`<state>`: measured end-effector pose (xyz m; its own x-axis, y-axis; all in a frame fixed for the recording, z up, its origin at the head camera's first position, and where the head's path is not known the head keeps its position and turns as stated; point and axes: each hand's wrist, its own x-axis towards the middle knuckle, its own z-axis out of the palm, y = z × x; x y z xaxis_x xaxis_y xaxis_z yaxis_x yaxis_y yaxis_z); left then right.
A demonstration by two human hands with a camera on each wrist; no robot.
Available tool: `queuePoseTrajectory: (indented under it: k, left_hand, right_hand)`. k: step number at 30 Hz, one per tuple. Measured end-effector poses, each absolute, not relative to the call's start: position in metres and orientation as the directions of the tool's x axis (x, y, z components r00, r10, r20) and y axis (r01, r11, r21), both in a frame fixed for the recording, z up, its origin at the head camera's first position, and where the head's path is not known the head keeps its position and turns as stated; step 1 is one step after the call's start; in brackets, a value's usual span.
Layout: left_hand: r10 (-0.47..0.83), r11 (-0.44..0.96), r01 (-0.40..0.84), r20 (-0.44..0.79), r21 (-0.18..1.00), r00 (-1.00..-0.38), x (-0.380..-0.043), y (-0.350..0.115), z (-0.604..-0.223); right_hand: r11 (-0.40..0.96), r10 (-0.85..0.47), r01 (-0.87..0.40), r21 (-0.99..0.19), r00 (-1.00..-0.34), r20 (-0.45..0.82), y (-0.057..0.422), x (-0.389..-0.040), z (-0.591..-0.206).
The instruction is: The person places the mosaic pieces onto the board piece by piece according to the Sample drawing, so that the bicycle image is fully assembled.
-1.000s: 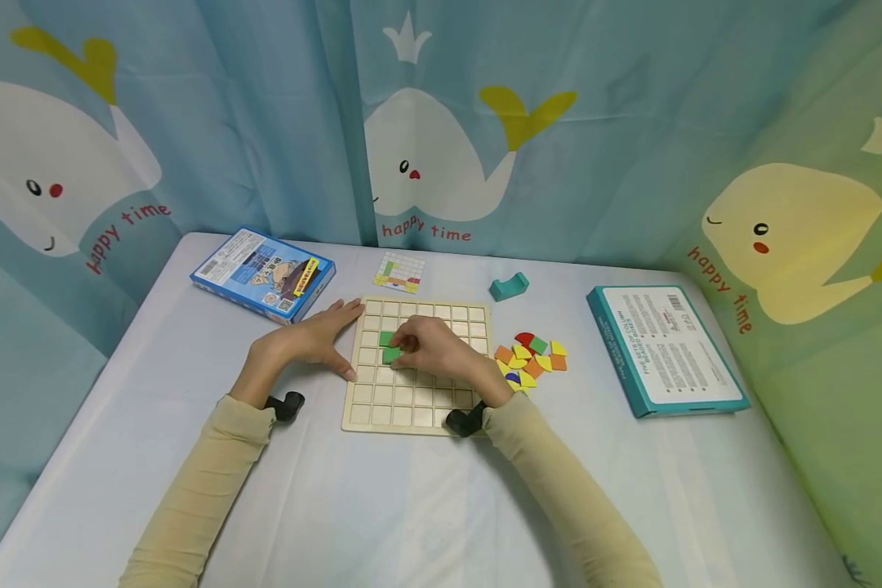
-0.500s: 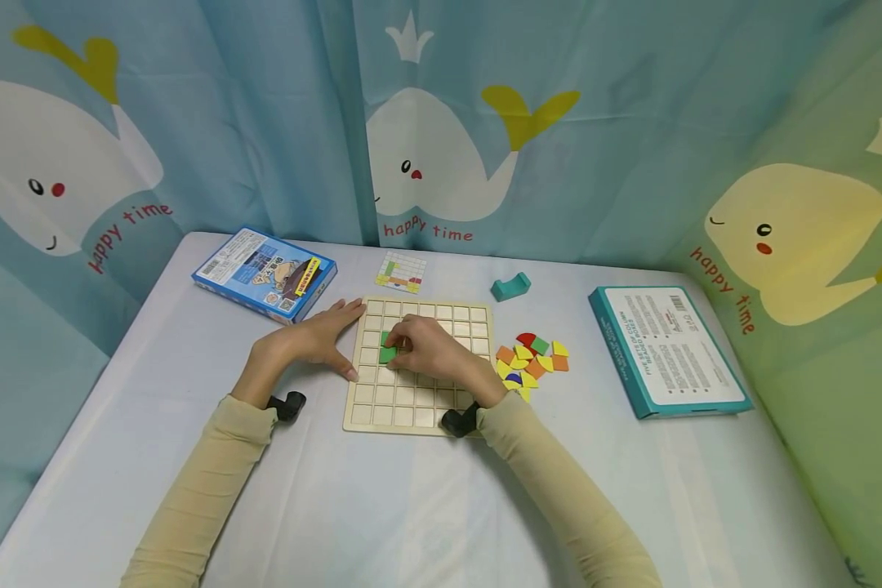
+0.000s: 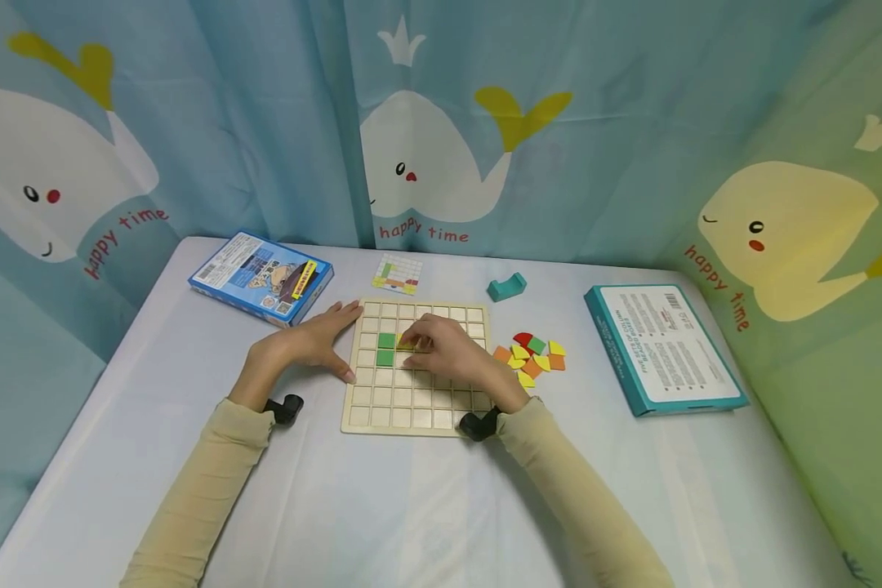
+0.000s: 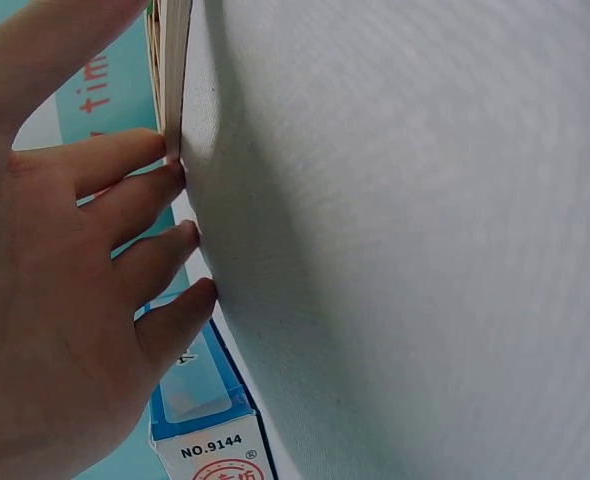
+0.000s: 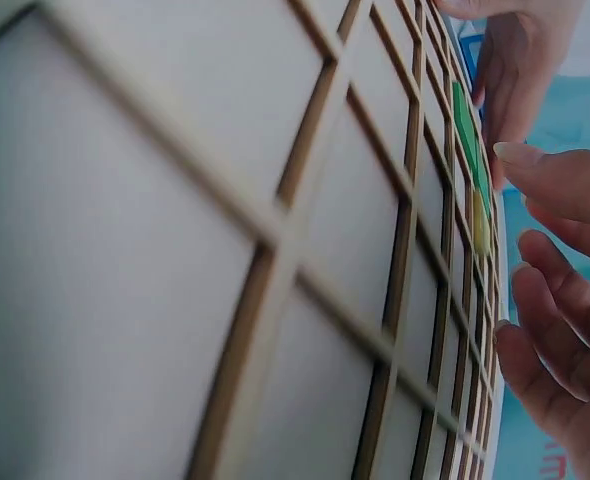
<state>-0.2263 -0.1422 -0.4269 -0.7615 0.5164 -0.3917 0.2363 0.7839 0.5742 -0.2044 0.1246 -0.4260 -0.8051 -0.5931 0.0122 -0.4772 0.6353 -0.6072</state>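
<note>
My left hand (image 3: 312, 339) spans the left edge of a wooden grid board (image 3: 403, 417), fingers spread, fingertips and thumb at the rim. In the left wrist view its fingertips meet the board's side (image 4: 175, 80). Two green squares (image 3: 385, 358) fill neighbouring cells, one above the other. Just right of the upper one lies a yellow piece (image 3: 403, 340), partly covered by my right hand (image 3: 448, 351). From the right wrist view, thumb and fingers of that hand are bent and apart, close over the yellow piece (image 5: 480, 222).
A pile of yellow, orange, red and green pieces (image 3: 532, 367) lies right of the board. Behind it are a pattern card (image 3: 398, 273) and a teal curved block (image 3: 507, 287). A blue box (image 3: 265, 273) stands back left, a teal box (image 3: 665, 351) right.
The lower green square has shifted left into line under the upper one. My right hand has slid slightly right, and the yellow piece now shows beside its fingertips. The left hand stays put.
</note>
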Motion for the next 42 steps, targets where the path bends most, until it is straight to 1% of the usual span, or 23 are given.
queuePoseTrajectory:
  k: [11,22,29,32,37,42]
  left_hand:
    - [0.511,0.782,0.227,-0.388,0.581,-0.767,-0.226,-0.144,-0.428]
    - [0.504,0.781,0.224,-0.376,0.583,-0.778,-0.225,-0.147,-0.427]
    - [0.509,0.778,0.225,-0.378,0.587,-0.773,-0.224,-0.146,-0.427]
    - [0.511,0.775,0.225,-0.375,0.591,-0.774,-0.224,-0.145,-0.427]
    - [0.513,0.773,0.229,-0.372,0.592,-0.774,-0.224,-0.144,-0.426]
    - [0.510,0.774,0.221,-0.377,0.593,-0.773,-0.224,-0.142,-0.427]
  right_hand:
    - [0.666,-0.527,-0.437,-0.604,-0.849,0.034,0.157,-0.194,-0.426]
    - [0.670,-0.437,-0.356,-0.651,-0.898,0.041,0.196,-0.186,-0.428]
    - [0.692,-0.400,-0.364,-0.624,-0.912,0.089,0.224,-0.182,-0.428]
    - [0.716,-0.357,-0.328,-0.617,-0.931,0.080,0.236,-0.180,-0.426]
    - [0.747,-0.270,-0.227,-0.625,-0.963,0.028,0.254,-0.179,-0.427]
    - [0.762,-0.224,-0.177,-0.622,-0.975,0.003,0.271,-0.179,-0.429]
